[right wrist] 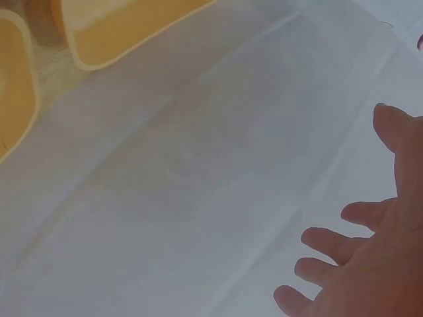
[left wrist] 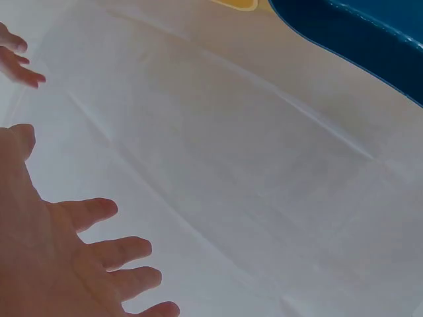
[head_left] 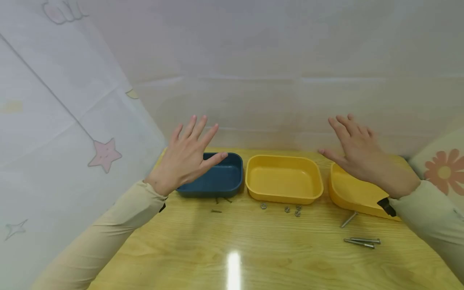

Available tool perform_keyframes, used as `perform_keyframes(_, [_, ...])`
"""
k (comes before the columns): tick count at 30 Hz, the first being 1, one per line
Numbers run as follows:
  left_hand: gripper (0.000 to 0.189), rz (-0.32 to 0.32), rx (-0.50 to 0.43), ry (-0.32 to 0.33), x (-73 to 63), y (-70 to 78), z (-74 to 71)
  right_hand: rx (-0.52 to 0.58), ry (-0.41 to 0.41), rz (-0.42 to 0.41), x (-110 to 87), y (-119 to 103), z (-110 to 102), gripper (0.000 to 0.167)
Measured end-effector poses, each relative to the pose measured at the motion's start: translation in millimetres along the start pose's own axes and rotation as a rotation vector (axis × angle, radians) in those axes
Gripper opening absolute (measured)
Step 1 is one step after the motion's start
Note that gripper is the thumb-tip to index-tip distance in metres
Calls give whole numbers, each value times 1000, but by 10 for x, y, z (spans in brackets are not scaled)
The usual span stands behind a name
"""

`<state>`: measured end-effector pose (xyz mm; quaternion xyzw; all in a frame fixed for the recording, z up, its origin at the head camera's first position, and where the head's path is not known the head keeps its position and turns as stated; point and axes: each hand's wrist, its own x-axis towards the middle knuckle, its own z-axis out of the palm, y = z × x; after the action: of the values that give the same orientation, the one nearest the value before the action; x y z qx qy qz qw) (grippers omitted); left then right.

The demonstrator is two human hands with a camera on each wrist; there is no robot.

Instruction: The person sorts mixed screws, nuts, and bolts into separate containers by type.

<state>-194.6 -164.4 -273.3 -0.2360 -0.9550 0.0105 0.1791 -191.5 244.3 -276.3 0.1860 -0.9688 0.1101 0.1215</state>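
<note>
My left hand is raised with its fingers spread and holds nothing; in the head view it overlaps the dark blue tray. On the other side my right hand, also spread and holding nothing, overlaps the right yellow tray. Another yellow tray stands between them. Small screws lie in front of the blue tray. Several nuts lie before the middle tray. Larger bolts rest before the right tray, with one bolt close to its front wall.
The wooden table carries all the trays in a row along its back. Behind it hangs a pale sheet. A patterned cloth with a pink star borders the left side, and a cloth with an orange flower the right.
</note>
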Motion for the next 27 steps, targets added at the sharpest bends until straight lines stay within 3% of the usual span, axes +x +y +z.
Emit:
perform_keyframes(11, [81,28,31,74,-10,5,-82,24,27,-5,14,-83,-157,81])
perform_keyframes(16, [80,49,30,109,2,1,-80,82,77,-11,-7,-125,-152,78])
perform_keyframes(27, [75,-54,-93,127,-101,-149,47,225,237,-38,35,-259,-32,69])
